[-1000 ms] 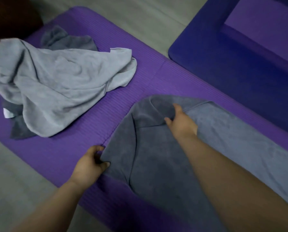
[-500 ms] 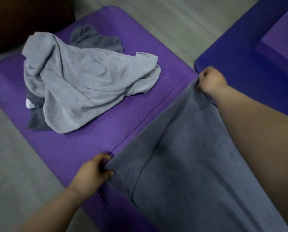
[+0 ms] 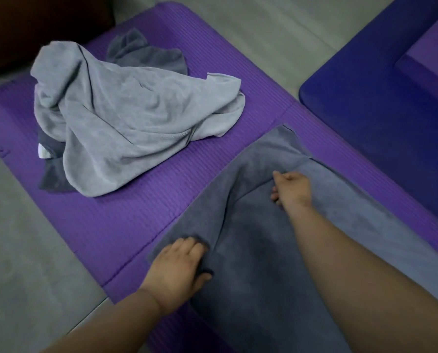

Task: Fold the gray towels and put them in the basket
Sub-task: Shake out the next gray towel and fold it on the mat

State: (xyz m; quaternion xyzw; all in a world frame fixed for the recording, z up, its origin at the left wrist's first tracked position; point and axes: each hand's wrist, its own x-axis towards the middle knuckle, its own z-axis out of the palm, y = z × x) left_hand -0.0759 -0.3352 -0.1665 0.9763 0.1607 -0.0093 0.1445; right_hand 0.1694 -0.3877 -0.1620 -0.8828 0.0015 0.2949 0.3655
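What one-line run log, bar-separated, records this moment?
dark gray towel: part-folded on purple mat | left hand: pressing near corner | right hand: at fold edge, grip unclear | light gray towel: heaped, unfolded

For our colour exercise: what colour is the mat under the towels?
The mat is purple; head view.

Towel pile (image 3: 126, 123) lies left of spread towel (image 3: 251, 250) on mat (image 3: 126, 220).
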